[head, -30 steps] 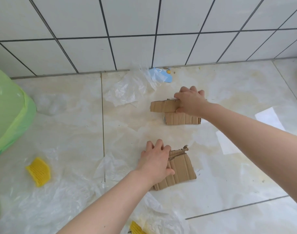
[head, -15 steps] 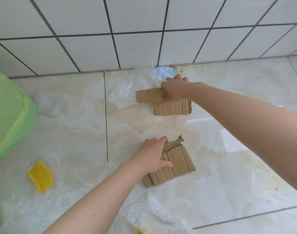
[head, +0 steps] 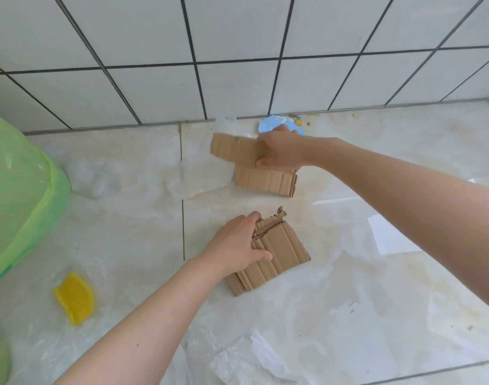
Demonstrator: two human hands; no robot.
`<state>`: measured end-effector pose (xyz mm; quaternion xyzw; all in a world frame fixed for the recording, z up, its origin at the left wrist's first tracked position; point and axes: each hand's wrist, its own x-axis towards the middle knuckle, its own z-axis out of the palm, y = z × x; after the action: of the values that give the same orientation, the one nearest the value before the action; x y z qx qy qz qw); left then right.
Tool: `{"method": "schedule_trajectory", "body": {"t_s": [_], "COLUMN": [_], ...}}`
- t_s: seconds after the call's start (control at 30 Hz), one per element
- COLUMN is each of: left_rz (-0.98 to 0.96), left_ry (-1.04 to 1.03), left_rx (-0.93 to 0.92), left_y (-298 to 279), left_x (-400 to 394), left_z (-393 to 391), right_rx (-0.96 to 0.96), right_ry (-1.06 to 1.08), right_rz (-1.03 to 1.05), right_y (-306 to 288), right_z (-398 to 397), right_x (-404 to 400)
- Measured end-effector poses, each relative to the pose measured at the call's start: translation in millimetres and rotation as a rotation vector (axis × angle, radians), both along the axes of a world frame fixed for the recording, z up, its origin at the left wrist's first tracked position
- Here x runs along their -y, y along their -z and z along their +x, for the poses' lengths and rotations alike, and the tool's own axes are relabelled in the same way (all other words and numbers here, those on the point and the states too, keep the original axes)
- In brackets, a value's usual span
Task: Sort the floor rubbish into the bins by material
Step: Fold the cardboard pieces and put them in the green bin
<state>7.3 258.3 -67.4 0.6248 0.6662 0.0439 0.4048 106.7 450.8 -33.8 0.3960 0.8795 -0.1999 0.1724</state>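
Note:
My right hand [head: 282,151] grips a long brown cardboard strip [head: 235,148], held slightly above the floor near the wall. Just below it lies another cardboard piece [head: 268,180], flat on the tiles. My left hand [head: 237,245] is closed on the left edge of a small stack of cardboard pieces [head: 279,251] resting on the floor in the middle. A bin with a green liner [head: 18,190] stands at the far left.
Clear plastic film [head: 198,176] lies crumpled on the floor by the wall, more plastic film [head: 254,359] at the bottom. A yellow foam net [head: 73,298] lies lower left. A blue scrap [head: 268,125] sits at the wall base behind my right hand. The tiled wall bounds the far side.
My right hand has lifted the cardboard strip off the piece beneath it. My left hand has curled tighter around the edge of the cardboard stack. The camera has moved closer.

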Motion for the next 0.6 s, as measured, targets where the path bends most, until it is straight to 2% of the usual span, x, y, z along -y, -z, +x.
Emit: {"method": "schedule_trajectory", "body": {"t_s": [0.17,0.37,0.5,0.6], "left_rz": [0.031,0.018,-0.021,-0.041], "left_ry": [-0.026,-0.011,-0.025,-0.096], "left_rx": [-0.030,-0.024,-0.003,0.050], "left_y": [2.1,3.7,2.5,-1.7], "left_x": [0.5,-1.7,-2.0,-6.0], "left_z": [-6.3,-6.8,-11.5,-26.6], "right_rx": [0.127,0.092,0.146,0.135], "right_ry": [0.143,0.249,0.263,0.182], "right_rz": [0.064,0.000,-0.047,-0.024], "right_y": [6.0,14.8,22.4,22.8], "right_z": [29.9,30.2,26.4,32.6], "right_x": [-33.1,-45.7,-44.5,-33.1]}}
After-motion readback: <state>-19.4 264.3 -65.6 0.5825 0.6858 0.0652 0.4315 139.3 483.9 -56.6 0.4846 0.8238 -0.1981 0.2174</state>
